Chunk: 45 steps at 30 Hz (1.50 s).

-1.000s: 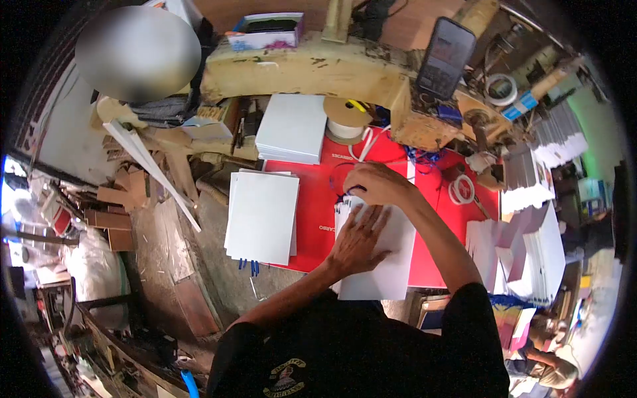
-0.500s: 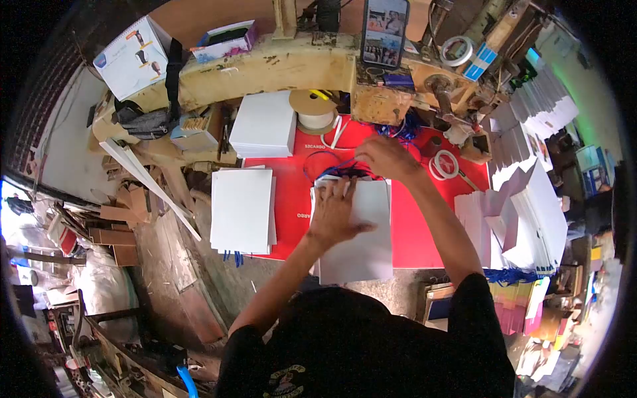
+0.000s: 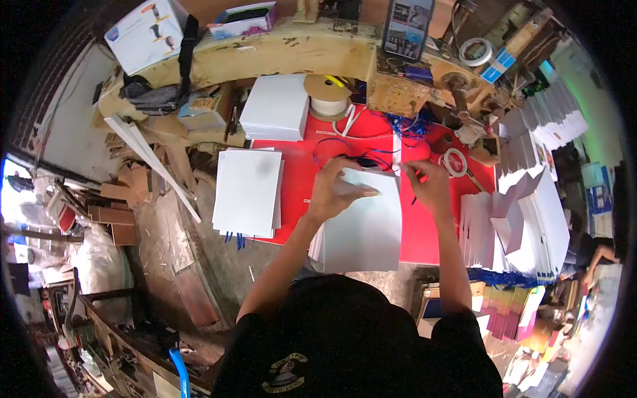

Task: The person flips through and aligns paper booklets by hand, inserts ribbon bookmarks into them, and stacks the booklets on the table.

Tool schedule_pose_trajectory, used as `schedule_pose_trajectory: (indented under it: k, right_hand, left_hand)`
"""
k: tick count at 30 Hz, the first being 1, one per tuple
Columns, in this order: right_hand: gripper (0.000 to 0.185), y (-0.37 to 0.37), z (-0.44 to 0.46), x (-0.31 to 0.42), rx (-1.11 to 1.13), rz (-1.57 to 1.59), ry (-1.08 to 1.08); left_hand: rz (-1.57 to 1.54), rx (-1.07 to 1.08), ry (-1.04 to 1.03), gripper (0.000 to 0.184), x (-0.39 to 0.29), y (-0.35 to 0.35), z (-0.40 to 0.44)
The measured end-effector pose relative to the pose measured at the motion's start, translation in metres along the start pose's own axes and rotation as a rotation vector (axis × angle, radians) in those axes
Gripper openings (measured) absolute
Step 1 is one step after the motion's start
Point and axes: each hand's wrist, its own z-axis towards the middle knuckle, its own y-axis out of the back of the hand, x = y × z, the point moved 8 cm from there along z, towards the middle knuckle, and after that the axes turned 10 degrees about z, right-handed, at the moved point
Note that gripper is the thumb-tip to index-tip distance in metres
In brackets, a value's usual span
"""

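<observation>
A white paper block (image 3: pixel 361 232) lies in front of me on a red board (image 3: pixel 424 225), and several page edges show at its lower left. My left hand (image 3: pixel 328 196) is at its upper left part, fingers curled at the far edge and thumb across the top face. Just right of the block's far corner is my right hand (image 3: pixel 430 186), fingers pinched together. A dark blue strand, seemingly ribbon, shows beneath those fingers; the pinch itself is partly hidden. Blue ribbons (image 3: pixel 368 159) lie loose beyond the block's far edge.
White paper stacks (image 3: pixel 247 189) stand at left, with another stack (image 3: pixel 275 106) behind. A ribbon spool (image 3: pixel 328 99) sits near the wooden bench (image 3: pixel 279 56). A tape roll (image 3: pixel 454 162) is at right, beside tall paper stacks (image 3: pixel 531 219). A phone (image 3: pixel 406 30) leans at the back.
My right hand has moved right and toward me, away from the loose ribbons. My left hand has gone from lying flat on the block to curling at its far edge. The view has shifted slightly.
</observation>
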Motion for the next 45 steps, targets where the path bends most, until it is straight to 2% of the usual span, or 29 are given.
schedule_pose_trajectory:
  k: [1,2,6,7,8,9,10,11,12,14,16,17,18,20,22,23,25,26,28,30,32,33,35,36,38,40,41,42,45]
  right_hand:
    - [0.014,-0.001,-0.018,-0.004,0.037,0.049,-0.165]
    - [0.013,-0.002,-0.040,-0.007,0.069,0.101,-0.334]
    - [0.015,-0.011,-0.132,0.031,0.169,0.432,-0.668]
    - [0.017,-0.031,-0.175,0.022,-0.042,1.014,-0.925]
    - [0.020,-0.047,-0.202,0.021,-0.040,1.063,-0.965]
    - [0.023,-0.063,-0.228,0.020,-0.040,1.111,-1.006]
    - [0.025,-0.069,-0.229,0.036,0.067,0.897,-0.987]
    - [0.026,-0.075,-0.230,0.052,0.170,0.683,-0.961]
    - [0.024,-0.084,-0.238,0.054,0.181,0.692,-0.936]
    - [0.019,-0.070,-0.228,0.066,0.300,0.488,-1.053]
    - [0.014,-0.053,-0.214,0.061,0.397,0.469,-0.846]
    - [0.011,-0.040,-0.214,0.044,0.232,0.499,-0.880]
    - [0.017,-0.016,-0.200,0.044,-0.029,0.286,-0.766]
    - [0.028,0.002,-0.172,0.051,-0.205,-0.092,-0.411]
    - [0.031,-0.012,-0.171,0.044,-0.187,-0.018,-0.439]
    - [0.035,-0.020,-0.172,0.040,-0.166,0.046,-0.480]
    - [0.035,-0.030,-0.170,0.053,-0.161,-0.040,-0.430]
    - [0.036,-0.034,-0.167,0.061,-0.137,-0.096,-0.389]
    - [0.039,-0.043,-0.158,0.067,-0.053,-0.136,-0.389]
    - [0.044,-0.050,-0.131,0.074,0.090,-0.398,-0.281]
    - [0.039,-0.045,-0.093,0.071,0.035,-0.470,-0.186]
    - [0.036,-0.048,-0.075,0.061,0.051,-0.337,-0.266]
    - [0.034,-0.050,-0.061,0.055,0.067,-0.206,-0.333]
    - [0.030,-0.058,-0.061,0.050,0.159,-0.217,-0.406]
    - [0.027,-0.070,-0.063,0.039,0.246,-0.232,-0.469]
    - [0.024,-0.089,-0.072,0.021,0.273,0.002,-0.520]
    - [0.021,-0.096,-0.071,0.017,0.299,0.208,-0.554]
    - [0.021,-0.097,-0.065,0.015,0.299,0.206,-0.561]
    - [0.017,-0.094,-0.002,0.025,0.154,0.163,-0.229]
  left_hand:
    - [-0.035,-0.076,-0.061,0.039,0.000,0.004,-0.001]
    - [-0.046,-0.057,-0.063,0.039,0.006,0.004,-0.001]
    - [-0.431,-0.055,0.068,0.029,0.010,0.017,0.006]
    - [-0.526,-0.071,0.163,0.026,0.013,0.016,0.005]
    - [-0.532,-0.056,0.178,0.026,0.014,0.012,0.004]
    - [-0.452,-0.045,0.196,0.025,0.017,0.009,0.004]
    - [-0.370,-0.032,0.214,0.025,0.022,0.004,0.004]
    - [-0.004,-0.093,0.042,0.027,0.016,0.002,0.008]
    - [-0.010,-0.079,0.054,0.027,0.018,-0.005,0.008]
    - [0.480,-0.045,-0.283,0.035,-0.014,-0.020,0.006]
    - [0.584,0.002,-0.309,0.045,-0.026,-0.027,-0.001]
    - [0.599,-0.043,-0.291,0.049,-0.033,-0.024,-0.002]
    - [0.614,-0.092,-0.276,0.053,-0.036,-0.019,-0.002]
    - [0.610,-0.150,-0.230,0.062,-0.031,-0.006,-0.011]
    - [0.755,-0.239,0.135,0.068,-0.007,0.020,-0.032]
    - [0.852,-0.076,0.281,0.069,0.017,0.017,-0.051]
    - [0.861,0.050,0.276,0.053,0.005,0.028,-0.075]
    - [0.865,0.029,0.290,0.053,0.008,0.038,-0.082]
    - [0.370,0.076,0.412,0.028,0.034,0.057,-0.099]
    - [-0.413,-0.261,0.562,0.015,0.074,0.106,-0.113]
    - [-0.005,-0.185,0.452,0.014,0.066,0.165,-0.093]
    - [-0.007,-0.188,0.451,0.014,0.069,0.171,-0.092]
    - [-0.078,-0.026,0.664,0.018,0.096,0.161,-0.097]
    - [-0.264,0.010,0.597,0.022,0.117,0.141,-0.113]
    - [0.193,0.128,0.241,0.019,0.070,0.100,-0.102]
    - [0.317,-0.050,0.212,0.013,0.014,0.102,-0.092]
    - [0.236,-0.168,0.278,0.011,0.035,0.113,-0.096]
    - [0.154,-0.277,0.347,0.010,0.059,0.129,-0.104]
    - [0.423,-0.402,0.370,0.014,0.082,0.211,-0.093]
